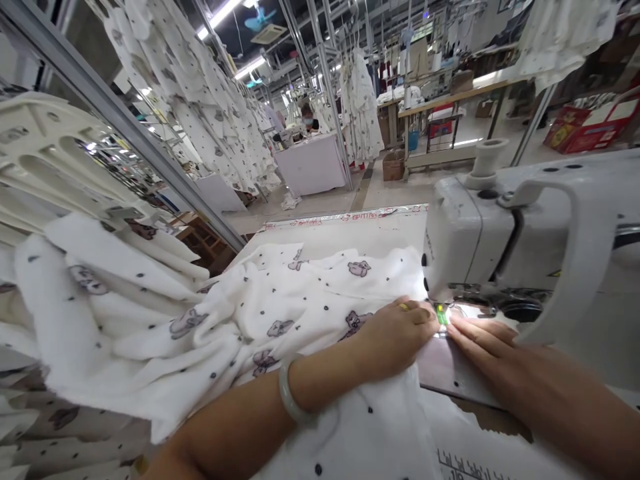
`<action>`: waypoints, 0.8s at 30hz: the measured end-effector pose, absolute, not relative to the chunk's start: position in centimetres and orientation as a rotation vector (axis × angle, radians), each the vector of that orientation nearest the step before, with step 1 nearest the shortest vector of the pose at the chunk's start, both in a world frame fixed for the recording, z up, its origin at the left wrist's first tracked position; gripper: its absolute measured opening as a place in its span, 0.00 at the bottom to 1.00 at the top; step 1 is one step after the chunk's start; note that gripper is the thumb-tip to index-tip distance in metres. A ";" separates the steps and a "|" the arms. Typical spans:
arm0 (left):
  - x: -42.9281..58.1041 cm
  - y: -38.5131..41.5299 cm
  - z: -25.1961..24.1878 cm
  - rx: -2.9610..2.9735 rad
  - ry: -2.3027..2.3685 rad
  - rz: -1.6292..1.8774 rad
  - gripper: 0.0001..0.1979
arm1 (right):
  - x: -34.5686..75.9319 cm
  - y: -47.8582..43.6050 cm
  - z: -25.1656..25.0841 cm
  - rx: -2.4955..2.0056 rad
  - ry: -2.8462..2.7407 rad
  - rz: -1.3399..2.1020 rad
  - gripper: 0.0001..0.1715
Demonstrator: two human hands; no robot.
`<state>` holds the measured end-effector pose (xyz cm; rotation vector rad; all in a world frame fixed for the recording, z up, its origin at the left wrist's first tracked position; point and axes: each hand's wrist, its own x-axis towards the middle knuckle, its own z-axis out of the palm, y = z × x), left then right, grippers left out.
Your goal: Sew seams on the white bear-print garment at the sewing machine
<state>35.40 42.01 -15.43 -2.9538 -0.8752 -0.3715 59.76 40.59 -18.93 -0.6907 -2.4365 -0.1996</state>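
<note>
White plush fabric with printed grey bears and dots spreads over the sewing table, its edge reaching a white sewing machine. My left hand, with a ring and a pale bangle at the wrist, is closed on the fabric just left of the needle area; its fingertips are bunched. A small bright green piece shows between my two hands under the machine's light. On the other side, my right hand lies with fingers stretched flat beside the presser foot, which is partly hidden.
A pale hanger rack and a slanted metal post stand close on the left. Printed garments hang behind. A ruler strip lies at the table's front. Farther back, a person sits at another workstation.
</note>
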 end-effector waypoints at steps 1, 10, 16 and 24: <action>35.4 42.0 -15.3 -2.947 -0.889 -0.346 0.11 | 59.8 40.8 -18.5 -0.673 -2.458 -0.214 0.40; 35.9 42.0 -14.6 -2.932 -0.995 -0.307 0.11 | 59.4 40.8 -15.4 -0.554 -2.487 -0.432 0.31; 35.8 42.1 -15.0 -2.957 -1.011 -0.329 0.12 | 59.0 41.0 -16.3 -0.565 -2.518 -0.485 0.36; 36.0 41.9 -14.8 -2.980 -1.054 -0.314 0.13 | 60.1 40.7 -19.9 -0.659 -2.540 -0.308 0.40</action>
